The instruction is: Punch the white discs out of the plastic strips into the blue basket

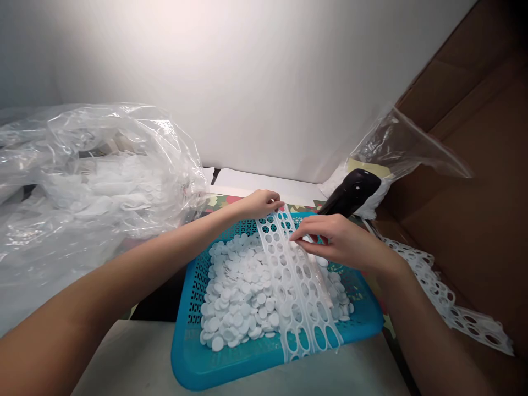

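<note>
A white plastic strip [292, 275] with rows of round holes lies lengthwise across a blue plastic basket [231, 366], its near end over the basket's front rim. My left hand [264, 203] pinches the far end of the strip above the back rim. The fingertips of my right hand [330, 235] come together at the strip's upper part; whatever is between them is too small to make out. Many small white discs [237, 291] fill the basket under and beside the strip. A clear plastic piece or bag [324, 280] shows along the strip's right side.
Large clear plastic bags [124, 187] with white contents stand at left. A black object [350, 190] and another clear bag [396, 143] are behind the basket at right. More holed strips [445, 297] lie by a cardboard wall [487, 181]. A white wall [247, 82] rises behind.
</note>
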A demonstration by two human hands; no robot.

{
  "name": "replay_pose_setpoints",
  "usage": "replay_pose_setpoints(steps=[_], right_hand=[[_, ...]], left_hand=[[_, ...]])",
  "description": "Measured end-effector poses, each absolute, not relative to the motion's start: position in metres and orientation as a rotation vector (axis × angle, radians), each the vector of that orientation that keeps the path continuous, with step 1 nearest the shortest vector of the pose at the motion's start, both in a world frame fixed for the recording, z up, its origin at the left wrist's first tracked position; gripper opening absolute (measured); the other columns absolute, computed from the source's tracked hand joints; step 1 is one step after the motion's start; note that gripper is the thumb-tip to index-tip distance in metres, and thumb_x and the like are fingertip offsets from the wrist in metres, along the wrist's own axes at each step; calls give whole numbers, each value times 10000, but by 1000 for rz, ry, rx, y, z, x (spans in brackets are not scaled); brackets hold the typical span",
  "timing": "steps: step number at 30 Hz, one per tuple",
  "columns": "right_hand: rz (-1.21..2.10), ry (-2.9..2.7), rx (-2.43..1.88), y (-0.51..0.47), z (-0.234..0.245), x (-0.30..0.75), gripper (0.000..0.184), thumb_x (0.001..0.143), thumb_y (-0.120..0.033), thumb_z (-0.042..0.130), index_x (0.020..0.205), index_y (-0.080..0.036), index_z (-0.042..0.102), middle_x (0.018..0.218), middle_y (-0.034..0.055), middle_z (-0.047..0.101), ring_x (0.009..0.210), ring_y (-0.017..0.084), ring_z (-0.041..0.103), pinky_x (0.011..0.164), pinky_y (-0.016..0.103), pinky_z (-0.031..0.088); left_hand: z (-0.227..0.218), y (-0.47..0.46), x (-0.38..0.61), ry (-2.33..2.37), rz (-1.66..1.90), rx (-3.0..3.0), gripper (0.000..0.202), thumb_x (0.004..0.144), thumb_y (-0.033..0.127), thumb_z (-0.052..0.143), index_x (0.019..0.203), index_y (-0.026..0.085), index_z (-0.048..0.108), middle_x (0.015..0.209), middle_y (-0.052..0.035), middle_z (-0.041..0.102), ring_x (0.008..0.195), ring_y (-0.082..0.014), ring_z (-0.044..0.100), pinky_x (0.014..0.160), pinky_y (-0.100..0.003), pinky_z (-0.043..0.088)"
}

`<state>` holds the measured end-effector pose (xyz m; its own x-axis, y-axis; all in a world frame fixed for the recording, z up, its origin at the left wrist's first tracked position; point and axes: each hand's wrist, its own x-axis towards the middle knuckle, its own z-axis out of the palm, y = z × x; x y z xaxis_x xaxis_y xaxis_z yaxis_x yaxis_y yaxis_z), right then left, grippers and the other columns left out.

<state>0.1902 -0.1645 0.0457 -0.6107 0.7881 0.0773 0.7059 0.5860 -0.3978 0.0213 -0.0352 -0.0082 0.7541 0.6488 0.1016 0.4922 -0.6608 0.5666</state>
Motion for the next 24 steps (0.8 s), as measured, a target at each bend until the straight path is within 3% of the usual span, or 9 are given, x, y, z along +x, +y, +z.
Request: replay_pose_setpoints(steps=[7,11,15,19,24], right_hand=[[599,-2433,-1528,-167,43,194,150,795,-323,484,883,-216,542,871,28,582,680,138,524,564,252,385],[1209,-2024,-1663,-161,34,196,268,787,-444,471,894,-200,441,778,39,552,667,155,551,544,266,433],[1623,-1660,-1331,-154,29,198,264,736,-356,582,827,-205,385,800,7,512,734,131,557,611,259,453],[1644,-1654,-1199,-156,32,198,327,618,-223,702,735,-185,398,784,-26,452,631,64,468,558,207,402],[1590,-1619,-1220,-163,37,192,286,649,-234,677,734,-178,410,700,-40,407,620,60,418,545,191,362]], left_hand=[[-6,-35,21,877,357,2412,363,788,436,373,761,139,581,636,-27,542,522,-86,404,500,-237,285],[-8,-35,21,878,375,2405,359,781,436,382,750,143,586,616,-20,536,508,-80,398,494,-234,284],[-9,-33,22,854,366,2419,369,780,441,375,749,141,587,615,-21,533,509,-82,396,492,-237,282],[-9,-32,23,842,341,2427,364,775,444,376,742,145,580,618,-19,535,520,-86,409,489,-235,286],[-9,-32,23,833,319,2422,368,775,455,370,753,149,573,639,-20,540,542,-92,425,495,-230,296]])
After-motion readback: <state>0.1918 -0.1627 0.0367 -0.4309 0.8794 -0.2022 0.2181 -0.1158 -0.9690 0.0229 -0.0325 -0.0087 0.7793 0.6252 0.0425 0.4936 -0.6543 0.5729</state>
